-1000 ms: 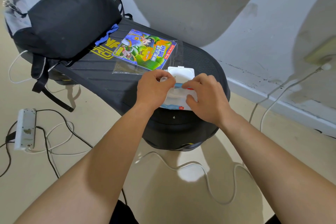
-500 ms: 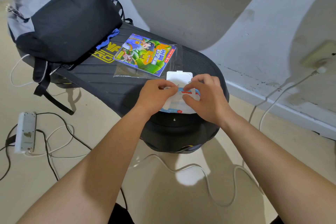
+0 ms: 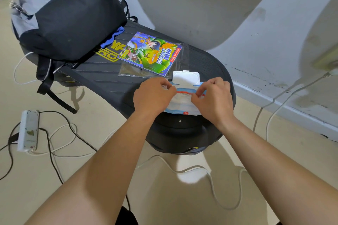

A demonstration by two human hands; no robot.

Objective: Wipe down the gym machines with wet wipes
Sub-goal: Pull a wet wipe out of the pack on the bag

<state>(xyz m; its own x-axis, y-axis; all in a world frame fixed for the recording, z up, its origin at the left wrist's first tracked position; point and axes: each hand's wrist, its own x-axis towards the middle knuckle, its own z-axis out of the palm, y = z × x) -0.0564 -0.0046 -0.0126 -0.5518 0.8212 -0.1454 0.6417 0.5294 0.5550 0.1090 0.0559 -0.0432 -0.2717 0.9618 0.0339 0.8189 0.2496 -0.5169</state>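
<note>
Soft blue-and-white wipes pack (image 3: 180, 104) on ribbed black oval bench (image 3: 102, 76), rigid white lid (image 3: 185, 77) flipped open, fingers (image 3: 169, 88) of left hand (image 3: 152, 95) and right hand (image 3: 214, 98) pinching its crinkled top

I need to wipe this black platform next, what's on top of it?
A black backpack, a bagged comic book, and the wet wipes pack, lid open, held by left hand and right hand. The backpack hides part of the platform's yellow lettering.
</note>
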